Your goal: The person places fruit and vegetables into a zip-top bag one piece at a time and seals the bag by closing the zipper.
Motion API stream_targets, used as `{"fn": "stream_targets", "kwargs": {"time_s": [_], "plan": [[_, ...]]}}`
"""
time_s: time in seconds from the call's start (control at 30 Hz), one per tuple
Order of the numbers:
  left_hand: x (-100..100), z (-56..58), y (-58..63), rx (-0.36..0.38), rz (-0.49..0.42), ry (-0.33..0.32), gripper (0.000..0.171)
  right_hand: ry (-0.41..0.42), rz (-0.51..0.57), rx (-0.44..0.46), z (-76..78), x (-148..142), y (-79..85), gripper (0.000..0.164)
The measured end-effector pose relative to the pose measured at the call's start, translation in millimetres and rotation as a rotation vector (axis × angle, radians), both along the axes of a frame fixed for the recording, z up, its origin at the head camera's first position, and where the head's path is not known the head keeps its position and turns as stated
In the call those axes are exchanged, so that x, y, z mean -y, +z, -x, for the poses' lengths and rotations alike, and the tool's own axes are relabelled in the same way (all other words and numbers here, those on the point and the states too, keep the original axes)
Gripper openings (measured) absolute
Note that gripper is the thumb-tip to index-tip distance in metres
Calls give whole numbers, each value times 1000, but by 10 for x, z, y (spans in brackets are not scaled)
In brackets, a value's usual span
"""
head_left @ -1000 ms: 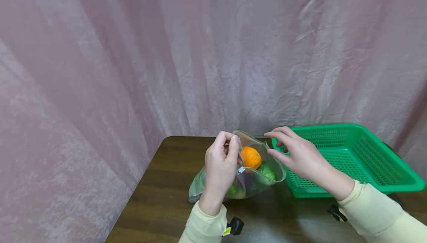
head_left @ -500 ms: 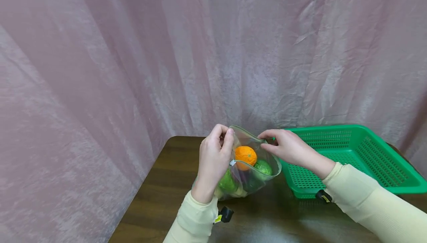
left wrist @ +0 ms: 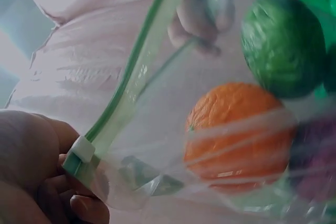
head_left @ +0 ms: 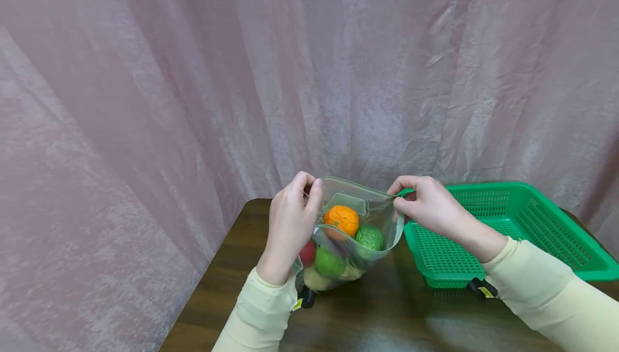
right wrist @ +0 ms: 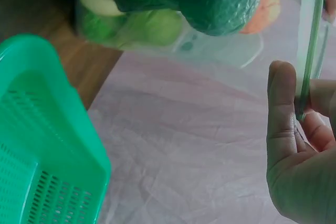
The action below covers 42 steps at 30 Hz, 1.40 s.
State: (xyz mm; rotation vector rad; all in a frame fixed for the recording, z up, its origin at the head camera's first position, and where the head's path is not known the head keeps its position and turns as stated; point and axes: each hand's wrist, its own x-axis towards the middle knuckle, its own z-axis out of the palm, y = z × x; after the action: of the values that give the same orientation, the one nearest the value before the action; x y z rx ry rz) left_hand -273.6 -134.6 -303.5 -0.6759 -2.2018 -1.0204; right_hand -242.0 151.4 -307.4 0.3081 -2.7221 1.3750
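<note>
A clear zip bag (head_left: 382,220) with a green-edged mouth is stretched between both hands, its mouth gaping. My left hand (head_left: 290,217) pinches the bag's left end, right by a white slider (left wrist: 82,149). My right hand (head_left: 430,209) pinches the opposite corner between thumb and fingers. Uppermost inside lies an orange (head_left: 344,218), beside a wrinkled green fruit (head_left: 369,238). Lower down, a smooth green fruit (head_left: 329,262) and a red round one (head_left: 307,254) show through the plastic. Something purple (left wrist: 317,158) is partly hidden behind the orange.
A green slotted plastic basket (head_left: 512,225) stands to the right of the bag. Both rest on a dark wooden table (head_left: 387,314). Pink curtain (head_left: 309,72) hangs close behind the table's far edge.
The left hand has drawn its end of the bag left and slightly up. My right hand, earlier loose beside the rim, now pinches the right corner; the mouth is spread wider.
</note>
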Motion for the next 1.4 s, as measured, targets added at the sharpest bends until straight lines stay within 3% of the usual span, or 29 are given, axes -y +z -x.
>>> {"fn": "stream_targets", "kwargs": {"time_s": [0.2,0.43,0.6,0.83,0.93,1.03,1.17,1.27,1.4], "plan": [[102,74,77,0,106,10,17,-29,154,18,-10,-59,105,26],[136,100,79,25,131,-45,14,-47,362,57,28,-138,183,25],[187,52,-18,112,144,-115,15,-63,509,99,51,-239,163,26],[288,-60,-237,242,191,-240,39,-69,644,135,66,-389,100,34],[291,-105,-310,213,228,-267,40,-68,683,147,56,-447,76,35],[260,-121,-345,112,250,-279,28,-65,745,150,41,-502,63,32],[232,-100,-341,-6,208,-275,11,-69,736,158,25,-533,59,37],[242,-77,-326,-18,188,-277,9,-77,671,154,20,-532,58,42],[271,-70,-345,21,210,-314,14,-81,612,143,23,-529,51,45]]}}
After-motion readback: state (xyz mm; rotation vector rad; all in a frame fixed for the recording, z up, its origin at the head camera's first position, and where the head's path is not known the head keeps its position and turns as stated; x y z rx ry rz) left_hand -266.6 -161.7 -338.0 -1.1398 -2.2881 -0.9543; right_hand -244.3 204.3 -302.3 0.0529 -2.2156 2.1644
